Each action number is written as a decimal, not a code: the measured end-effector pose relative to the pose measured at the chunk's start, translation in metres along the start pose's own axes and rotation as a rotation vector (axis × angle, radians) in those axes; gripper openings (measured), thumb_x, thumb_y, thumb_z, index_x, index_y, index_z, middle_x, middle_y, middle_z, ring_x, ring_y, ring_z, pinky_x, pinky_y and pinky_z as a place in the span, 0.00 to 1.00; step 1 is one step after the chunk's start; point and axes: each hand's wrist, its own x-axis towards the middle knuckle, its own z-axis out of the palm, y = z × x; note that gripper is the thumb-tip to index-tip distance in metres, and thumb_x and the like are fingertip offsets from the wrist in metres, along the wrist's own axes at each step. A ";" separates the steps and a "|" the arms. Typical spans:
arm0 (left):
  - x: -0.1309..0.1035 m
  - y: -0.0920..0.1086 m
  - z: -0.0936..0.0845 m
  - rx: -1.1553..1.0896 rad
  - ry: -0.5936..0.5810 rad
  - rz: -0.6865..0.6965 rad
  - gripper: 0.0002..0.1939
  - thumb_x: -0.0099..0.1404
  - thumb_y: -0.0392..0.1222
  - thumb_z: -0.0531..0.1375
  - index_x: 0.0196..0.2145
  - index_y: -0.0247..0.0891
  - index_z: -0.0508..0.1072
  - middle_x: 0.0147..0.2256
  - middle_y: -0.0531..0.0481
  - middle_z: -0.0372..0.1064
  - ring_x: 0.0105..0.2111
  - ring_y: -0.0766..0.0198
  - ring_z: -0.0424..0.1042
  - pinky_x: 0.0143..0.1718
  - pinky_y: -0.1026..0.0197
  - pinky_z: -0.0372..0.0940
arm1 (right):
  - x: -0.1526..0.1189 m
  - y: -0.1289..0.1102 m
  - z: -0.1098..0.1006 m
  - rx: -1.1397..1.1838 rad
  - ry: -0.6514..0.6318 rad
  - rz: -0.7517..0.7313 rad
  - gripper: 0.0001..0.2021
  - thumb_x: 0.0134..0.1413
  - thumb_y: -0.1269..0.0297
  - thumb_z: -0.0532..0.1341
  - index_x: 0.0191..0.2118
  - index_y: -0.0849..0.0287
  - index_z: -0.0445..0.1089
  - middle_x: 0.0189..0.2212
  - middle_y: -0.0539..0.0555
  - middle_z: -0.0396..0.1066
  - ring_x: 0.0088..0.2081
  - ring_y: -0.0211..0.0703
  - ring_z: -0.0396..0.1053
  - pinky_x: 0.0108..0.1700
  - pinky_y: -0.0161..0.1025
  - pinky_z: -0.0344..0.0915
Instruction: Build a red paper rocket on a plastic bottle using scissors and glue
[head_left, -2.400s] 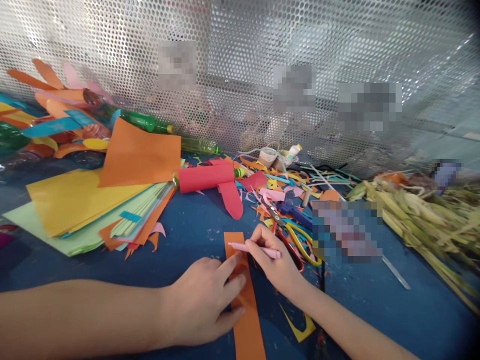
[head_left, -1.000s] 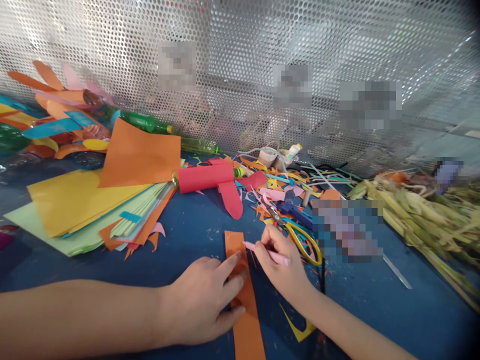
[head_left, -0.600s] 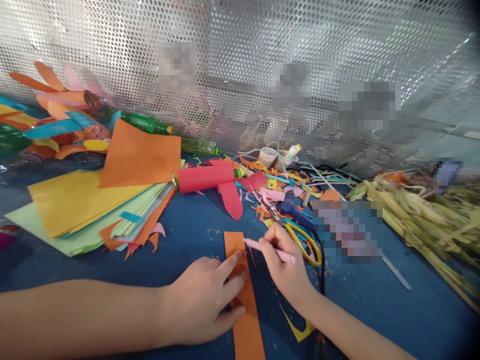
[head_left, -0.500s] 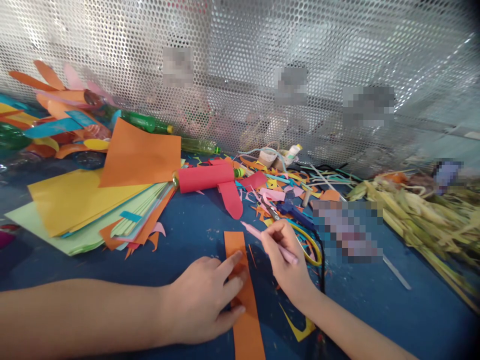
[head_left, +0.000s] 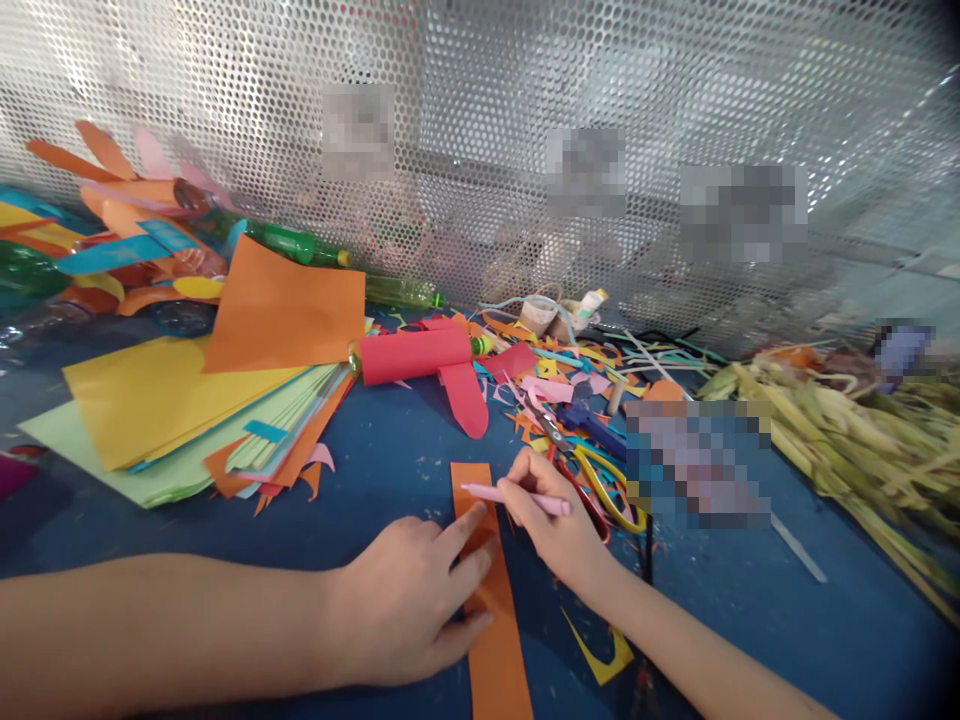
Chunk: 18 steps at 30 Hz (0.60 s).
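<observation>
1. Head view: an orange paper strip [head_left: 491, 610] lies flat on the blue table [head_left: 390, 470], running from the picture's centre toward 6 o'clock.
2. The left hand [head_left: 409, 600] rests palm down on the strip's left edge, fingers [head_left: 469, 525] spread loosely and pressing the paper; the strip passes under their tips and shows at both 12 and 6 o'clock of them.
3. The right hand [head_left: 551, 520] sits at 3 o'clock of the strip's upper end, fingers pinched narrowly around a pink pencil [head_left: 514, 496] whose tip lies over the strip's top.
4. Yellow-handled scissors [head_left: 592, 478] lie just beyond the right hand at 2 o'clock.
5. A paper stack [head_left: 172, 410] lies at 10 o'clock.
</observation>
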 end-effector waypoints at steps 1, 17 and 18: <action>0.000 0.000 0.000 -0.001 0.002 -0.002 0.23 0.64 0.48 0.46 0.52 0.33 0.60 0.55 0.35 0.57 0.30 0.55 0.72 0.28 0.51 0.68 | 0.000 0.001 0.000 -0.005 -0.008 0.006 0.11 0.55 0.66 0.53 0.24 0.56 0.52 0.18 0.43 0.51 0.20 0.32 0.52 0.24 0.31 0.54; 0.001 -0.001 0.000 -0.026 -0.004 -0.008 0.22 0.64 0.48 0.46 0.52 0.33 0.60 0.54 0.35 0.58 0.31 0.55 0.72 0.29 0.52 0.69 | -0.001 0.004 0.003 0.008 -0.041 -0.004 0.11 0.56 0.65 0.54 0.25 0.56 0.51 0.21 0.43 0.48 0.21 0.31 0.51 0.26 0.30 0.55; 0.001 -0.001 0.000 -0.024 0.000 -0.007 0.22 0.64 0.48 0.46 0.52 0.33 0.60 0.54 0.35 0.58 0.31 0.55 0.72 0.29 0.52 0.69 | -0.001 0.003 0.003 -0.003 -0.040 -0.005 0.11 0.56 0.65 0.54 0.25 0.56 0.52 0.21 0.43 0.49 0.21 0.31 0.51 0.26 0.30 0.55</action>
